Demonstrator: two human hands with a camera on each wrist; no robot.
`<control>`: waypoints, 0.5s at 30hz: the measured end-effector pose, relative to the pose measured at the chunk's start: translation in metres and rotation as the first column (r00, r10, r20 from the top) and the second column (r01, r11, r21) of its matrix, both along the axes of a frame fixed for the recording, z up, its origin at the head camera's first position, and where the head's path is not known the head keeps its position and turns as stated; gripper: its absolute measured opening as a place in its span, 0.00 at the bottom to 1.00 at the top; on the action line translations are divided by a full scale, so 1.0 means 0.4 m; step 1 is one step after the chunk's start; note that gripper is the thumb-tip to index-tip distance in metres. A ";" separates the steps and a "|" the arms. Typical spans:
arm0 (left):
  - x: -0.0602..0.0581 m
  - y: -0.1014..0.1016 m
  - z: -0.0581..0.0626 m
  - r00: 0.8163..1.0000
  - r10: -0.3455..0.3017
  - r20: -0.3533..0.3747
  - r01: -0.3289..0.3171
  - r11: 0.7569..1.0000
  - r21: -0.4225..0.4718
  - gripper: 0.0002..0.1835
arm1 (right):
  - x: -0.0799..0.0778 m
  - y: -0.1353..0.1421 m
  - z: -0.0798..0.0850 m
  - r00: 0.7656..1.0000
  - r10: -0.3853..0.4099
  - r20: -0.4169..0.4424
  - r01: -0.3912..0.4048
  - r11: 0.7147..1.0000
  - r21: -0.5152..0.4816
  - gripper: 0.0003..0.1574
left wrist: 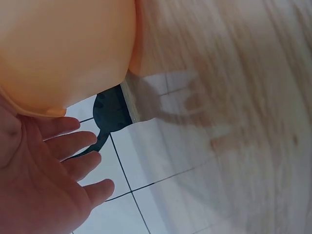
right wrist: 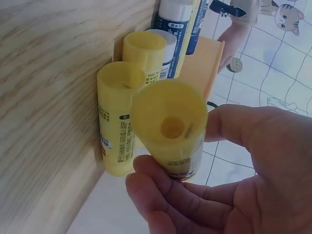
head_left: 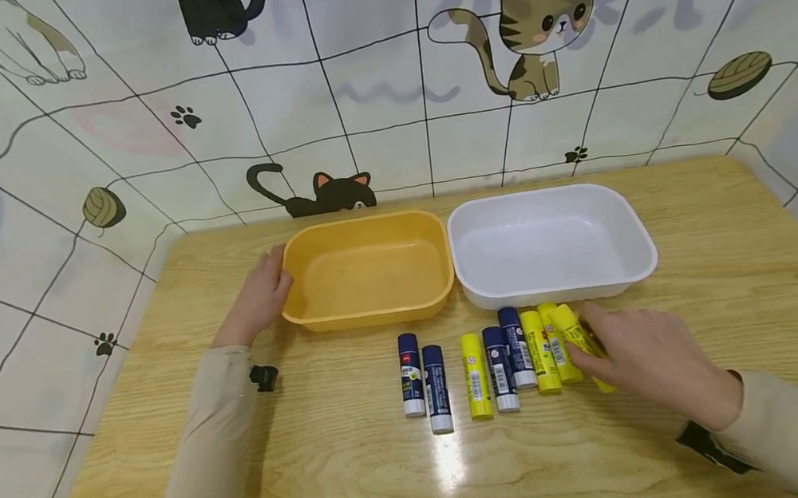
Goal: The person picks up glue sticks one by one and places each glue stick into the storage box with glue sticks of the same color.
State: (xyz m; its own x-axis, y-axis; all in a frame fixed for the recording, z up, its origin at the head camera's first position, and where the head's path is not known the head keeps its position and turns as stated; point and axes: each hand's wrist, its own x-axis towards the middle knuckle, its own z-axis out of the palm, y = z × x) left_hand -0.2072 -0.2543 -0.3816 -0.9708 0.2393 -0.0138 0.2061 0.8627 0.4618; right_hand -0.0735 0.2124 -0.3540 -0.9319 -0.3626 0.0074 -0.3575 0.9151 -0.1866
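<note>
In the head view my right hand [head_left: 651,357] pinches a yellow glue stick [head_left: 575,332] at the right end of a loose row. That stick leans; in the right wrist view its hollow yellow end [right wrist: 170,109] faces the camera, between thumb and fingers. Beside it stand other yellow glue sticks [head_left: 540,352] and navy glue sticks with white ends [head_left: 517,347]. A navy pair [head_left: 411,376] stands apart on the left. My left hand [head_left: 255,295] rests against the left rim of the orange-yellow tub [head_left: 369,316]; its fingers [left wrist: 73,145] look loosely extended beneath the rim, thumb hidden.
Right of the orange-yellow tub sits a white tub [head_left: 555,296], their rims nearly touching. Both stand toward the back of the wooden table [head_left: 342,479]. A wall covering with cartoon cats [head_left: 384,90] rises behind and at the sides.
</note>
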 end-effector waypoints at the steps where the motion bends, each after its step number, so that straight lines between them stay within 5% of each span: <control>1: -0.001 0.000 0.001 1.000 -0.001 -0.007 0.001 1.000 -0.021 0.30 | 0.000 -0.002 0.001 1.000 0.004 -0.007 -0.005 1.000 -0.005 0.19; 15: 0.013 0.016 0.021 1.000 0.012 -0.015 -0.014 0.987 -0.159 0.30 | -0.030 -0.014 0.048 0.998 0.063 -0.030 -0.065 0.996 -0.055 0.17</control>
State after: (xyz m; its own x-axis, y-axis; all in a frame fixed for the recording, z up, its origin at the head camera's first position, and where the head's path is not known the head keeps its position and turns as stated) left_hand -0.2019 -0.2477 -0.3732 -0.9742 0.2226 -0.0373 0.1998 0.9275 0.3159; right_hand -0.0856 0.2069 -0.3347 -0.9059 -0.4200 0.0553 -0.4210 0.8784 -0.2262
